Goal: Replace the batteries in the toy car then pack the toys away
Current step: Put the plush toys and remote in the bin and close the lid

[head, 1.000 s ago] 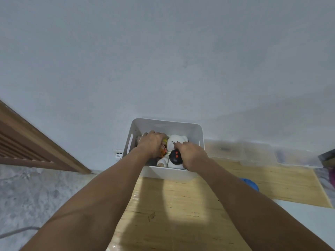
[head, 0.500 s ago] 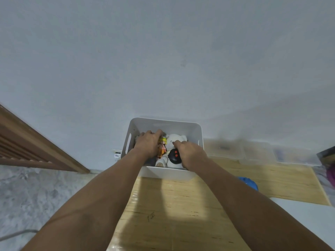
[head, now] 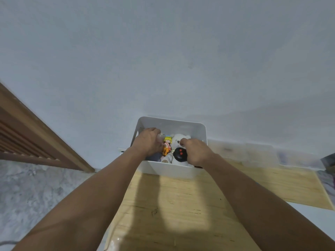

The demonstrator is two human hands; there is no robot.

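Observation:
A white bin (head: 183, 123) stands at the far end of the wooden tabletop (head: 181, 205), against the wall. Inside lie a small doll with yellow hair (head: 167, 144), a white plush bear (head: 178, 139), a white toy with a black face and red dots (head: 179, 154) and something grey (head: 154, 157). No toy car shows. My left hand (head: 147, 142) reaches into the bin's left side beside the doll, fingers curled downward; what they hold is hidden. My right hand (head: 196, 151) lies against the bear, fingers curled round the black-faced toy.
Clear plastic boxes (head: 253, 151) line the wall to the right of the bin. A slatted wooden frame (head: 27, 138) slants along the left, above a grey marbled floor (head: 36, 187). A white ledge (head: 317, 218) borders the tabletop at right.
My left hand has shifted a little to the left, uncovering the yellow-haired doll. My right hand has kept its place by the bear and the black-faced toy.

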